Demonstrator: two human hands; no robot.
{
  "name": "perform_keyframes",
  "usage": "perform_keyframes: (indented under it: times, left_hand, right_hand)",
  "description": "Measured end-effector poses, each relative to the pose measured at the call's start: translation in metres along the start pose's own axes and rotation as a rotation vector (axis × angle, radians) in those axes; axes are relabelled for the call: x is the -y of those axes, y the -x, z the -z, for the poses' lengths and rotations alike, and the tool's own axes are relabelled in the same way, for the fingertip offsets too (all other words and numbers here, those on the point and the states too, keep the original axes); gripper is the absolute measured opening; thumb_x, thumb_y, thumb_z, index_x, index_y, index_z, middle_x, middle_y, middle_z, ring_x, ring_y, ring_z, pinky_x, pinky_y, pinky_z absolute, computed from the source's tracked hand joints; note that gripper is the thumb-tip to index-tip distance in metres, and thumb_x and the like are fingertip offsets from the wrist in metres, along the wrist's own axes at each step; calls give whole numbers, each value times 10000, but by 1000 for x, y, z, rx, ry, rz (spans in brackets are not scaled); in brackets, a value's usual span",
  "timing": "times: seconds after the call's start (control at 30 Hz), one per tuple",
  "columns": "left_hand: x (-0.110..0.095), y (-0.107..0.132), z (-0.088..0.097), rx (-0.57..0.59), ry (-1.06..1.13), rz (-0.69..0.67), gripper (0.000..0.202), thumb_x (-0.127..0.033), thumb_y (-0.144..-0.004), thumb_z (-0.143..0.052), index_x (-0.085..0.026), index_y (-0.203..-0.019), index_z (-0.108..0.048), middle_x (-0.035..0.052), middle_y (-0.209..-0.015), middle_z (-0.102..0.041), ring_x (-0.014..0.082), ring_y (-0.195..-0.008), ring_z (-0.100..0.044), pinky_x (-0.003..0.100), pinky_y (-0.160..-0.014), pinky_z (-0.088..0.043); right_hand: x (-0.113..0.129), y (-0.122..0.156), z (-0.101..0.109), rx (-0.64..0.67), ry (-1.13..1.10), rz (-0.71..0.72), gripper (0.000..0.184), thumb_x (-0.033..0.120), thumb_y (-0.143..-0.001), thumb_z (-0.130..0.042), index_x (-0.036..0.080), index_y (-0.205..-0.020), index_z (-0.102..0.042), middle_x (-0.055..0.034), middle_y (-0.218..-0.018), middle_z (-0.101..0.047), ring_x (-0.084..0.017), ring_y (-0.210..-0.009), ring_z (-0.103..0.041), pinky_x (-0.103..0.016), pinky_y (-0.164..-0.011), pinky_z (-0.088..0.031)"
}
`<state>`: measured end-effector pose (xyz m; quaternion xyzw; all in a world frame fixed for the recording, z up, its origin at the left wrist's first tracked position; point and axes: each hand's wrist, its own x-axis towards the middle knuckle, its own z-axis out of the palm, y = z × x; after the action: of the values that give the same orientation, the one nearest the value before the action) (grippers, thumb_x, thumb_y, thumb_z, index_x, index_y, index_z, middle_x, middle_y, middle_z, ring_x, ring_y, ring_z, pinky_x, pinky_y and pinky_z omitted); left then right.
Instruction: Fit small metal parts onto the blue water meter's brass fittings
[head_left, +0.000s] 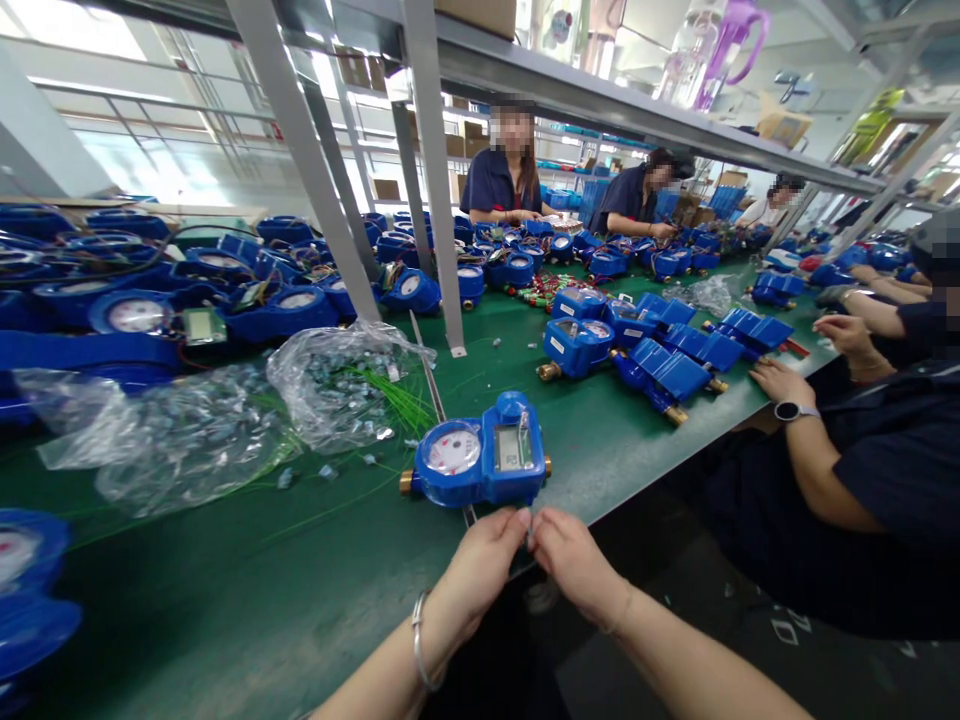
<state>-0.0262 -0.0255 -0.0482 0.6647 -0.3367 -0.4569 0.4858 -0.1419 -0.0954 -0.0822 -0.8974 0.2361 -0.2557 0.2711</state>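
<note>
A blue water meter (480, 455) with a round dial and a small screen lies on the green table (262, 590) just beyond my hands. My left hand (480, 565), a bangle on its wrist, and my right hand (570, 560) meet at the table's front edge. Their fingertips pinch together on something too small to make out. Both hands are a little short of the meter and do not touch it.
Clear plastic bags (337, 385) of small parts and green wires lie left of the meter. Piles of blue meters (150, 300) fill the left and back. A co-worker's arm with a watch (795, 410) rests at right beside more meters (660, 360). Grey shelf posts (442, 200) stand mid-table.
</note>
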Motion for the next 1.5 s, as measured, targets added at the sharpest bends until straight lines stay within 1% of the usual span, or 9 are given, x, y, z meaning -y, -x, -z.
perform_keyframes:
  times: [0.1, 0.23, 0.33, 0.57, 0.7, 0.8, 1.17, 1.37, 1.5]
  left_hand:
    - [-1, -1, -1, -6, 0, -6, 385, -529, -734, -519, -150, -674, -549, 13, -683, -516, 171, -685, -434, 269, -655, -334]
    - [-4, -1, -2, -16, 48, 37, 432, -580, -728, -526, -154, -658, -511, -39, -578, -393, 118, -538, -319, 246, -532, -274]
    - [-4, -1, -5, -22, 93, 71, 445, -596, -712, -543, -164, -638, -460, -61, -552, -333, 92, -486, -248, 234, -484, -219]
    - [-3, -2, -7, -54, 147, 122, 452, -605, -663, -589, -162, -648, -498, -67, -488, -336, 89, -446, -253, 236, -462, -203]
    - [-7, -2, -5, -31, 172, 139, 476, -609, -624, -636, -153, -701, -523, -70, -489, -335, 81, -443, -246, 228, -442, -180]
    - [-8, -3, -5, -5, 203, 160, 502, -624, -622, -639, -155, -708, -481, -81, -513, -307, 61, -443, -208, 210, -425, -139]
    - [3, 1, -14, -79, 224, 141, 438, -546, -718, -597, -146, -827, -455, -88, -560, -307, 54, -472, -215, 176, -432, -175]
    - [9, 0, -18, -103, 152, 108, 395, -535, -760, -541, -156, -773, -432, -44, -644, -410, 73, -531, -333, 184, -499, -284]
    - [9, 5, -14, -78, 113, 91, 433, -591, -750, -518, -164, -765, -449, -65, -574, -362, 78, -476, -281, 207, -477, -251]
  right_hand:
    - [5, 4, 0, 3, -61, -69, 363, 214, -948, -220, 166, -761, -527, 22, -511, -482, -117, -468, -455, -240, -507, -349]
    - [3, 12, 5, -20, -14, -77, 287, 243, -923, -298, 138, -984, -558, -113, -847, -590, -217, -788, -524, -366, -729, -377]
    - [-4, 9, 4, 4, -11, -45, 265, 232, -887, -337, 153, -878, -590, -97, -765, -569, -226, -766, -504, -396, -755, -356]
    - [1, -5, -4, 42, -123, -149, 348, 161, -900, -215, 183, -682, -486, 68, -417, -339, -97, -357, -353, -226, -451, -314]
    - [7, 0, 4, -4, -59, -165, 263, 250, -914, -289, 167, -809, -515, -51, -688, -552, -174, -651, -525, -302, -631, -379]
    - [6, 0, 11, 7, -34, -130, 250, 268, -906, -315, 167, -815, -524, -94, -802, -557, -223, -806, -508, -369, -757, -352]
    - [3, -16, 13, 109, -363, -303, 195, 227, -874, -353, 195, -704, -443, 9, -643, -477, -114, -592, -436, -242, -576, -329]
    - [8, -22, -1, 228, -601, -598, 249, 206, -828, -189, 240, -605, -293, 107, -400, -158, -93, -315, -176, -202, -358, -253]
    - [10, -11, 7, 208, -603, -614, 281, 335, -854, -273, 226, -618, -378, 76, -423, -295, -101, -363, -303, -220, -407, -314]
